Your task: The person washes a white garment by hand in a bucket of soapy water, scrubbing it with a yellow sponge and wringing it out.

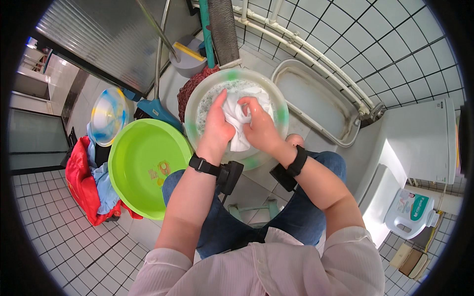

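White cloth (238, 123), pale basin (281, 98) dabbed green, lime-green tub (143, 163), red laundry (81, 185), blue-yellow swirled bowl (107, 116).

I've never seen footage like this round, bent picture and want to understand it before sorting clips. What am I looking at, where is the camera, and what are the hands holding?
There is no machine here: a person wears a wide fisheye camera on the head, looking down, so straight tile lines bend near the rim. The forearms come in from below, each with a black wrist strap. The left hand and right hand both grip a white cloth over a pale basin of sudsy water on the tiled floor. To the person's left sit a bright green basin, a smaller multicoloured bowl, and a heap of red and blue clothes. To the right stands a white detergent jug.
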Tool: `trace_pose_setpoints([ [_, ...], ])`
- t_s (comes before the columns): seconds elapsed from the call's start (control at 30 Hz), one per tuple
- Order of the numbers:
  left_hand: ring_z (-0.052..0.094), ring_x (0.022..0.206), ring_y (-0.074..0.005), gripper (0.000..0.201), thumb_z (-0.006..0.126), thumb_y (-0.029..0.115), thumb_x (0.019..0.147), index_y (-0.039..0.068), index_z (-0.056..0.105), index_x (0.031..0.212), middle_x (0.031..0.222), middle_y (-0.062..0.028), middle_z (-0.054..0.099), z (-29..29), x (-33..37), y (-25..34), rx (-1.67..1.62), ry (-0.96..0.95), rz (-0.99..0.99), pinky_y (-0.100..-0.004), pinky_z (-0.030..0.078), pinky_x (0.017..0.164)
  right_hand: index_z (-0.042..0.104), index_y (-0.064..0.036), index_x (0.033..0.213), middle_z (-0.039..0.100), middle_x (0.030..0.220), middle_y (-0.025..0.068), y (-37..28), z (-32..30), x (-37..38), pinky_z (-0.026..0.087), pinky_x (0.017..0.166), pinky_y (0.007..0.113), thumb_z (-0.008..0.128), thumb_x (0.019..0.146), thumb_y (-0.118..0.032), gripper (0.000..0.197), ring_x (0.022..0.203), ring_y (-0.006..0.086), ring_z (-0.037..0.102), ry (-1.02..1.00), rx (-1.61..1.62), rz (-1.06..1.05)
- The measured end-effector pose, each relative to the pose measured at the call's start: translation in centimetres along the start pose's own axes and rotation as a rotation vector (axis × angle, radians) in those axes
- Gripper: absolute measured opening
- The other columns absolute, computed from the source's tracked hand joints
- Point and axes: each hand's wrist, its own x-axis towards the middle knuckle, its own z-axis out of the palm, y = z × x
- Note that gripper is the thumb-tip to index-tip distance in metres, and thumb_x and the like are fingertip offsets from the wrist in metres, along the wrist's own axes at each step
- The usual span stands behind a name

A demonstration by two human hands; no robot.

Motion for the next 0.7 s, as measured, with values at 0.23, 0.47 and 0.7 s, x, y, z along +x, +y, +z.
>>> trace_pose_setpoints([
  [0.23,0.057,0.074,-0.0243,0.028,0.047,0.031,0.088,0.004,0.051,0.093,0.077,-0.0082,0.056,-0.6,0.5,0.6,0.104,-0.075,-0.02,-0.0389,0.049,0.069,0.039,-0.0092,0.103,0.046,0.09,0.0058,0.6,0.7,-0.2,0.042,0.071,0.029,0.048,0.068,0.004,0.039,0.087,0.0213,0.053,0.004,0.172,-0.058],
  [0.47,0.051,0.102,-0.0301,0.037,0.042,0.028,0.091,0.0,0.043,0.115,0.115,-0.0141,0.05,-0.8,0.8,0.7,-0.142,-0.148,0.034,-0.0444,0.041,0.087,0.035,-0.0045,0.125,0.046,0.117,0.01,1.3,-3.8,1.5,0.044,0.082,0.035,0.061,0.079,-0.023,0.056,0.104,0.0215,0.048,-0.232,0.979,0.751],
  [0.7,0.045,0.112,-0.029,0.039,0.039,0.027,0.091,0.003,0.038,0.121,0.121,-0.0118,0.047,0.3,0.3,-0.5,0.045,-0.131,0.12,-0.0443,0.033,0.096,0.036,0.0001,0.122,0.05,0.11,0.0121,-0.4,-3.7,1.8,0.048,0.078,0.035,0.056,0.073,-0.003,0.053,0.095,0.0238,0.055,-0.06,0.91,0.596],
])
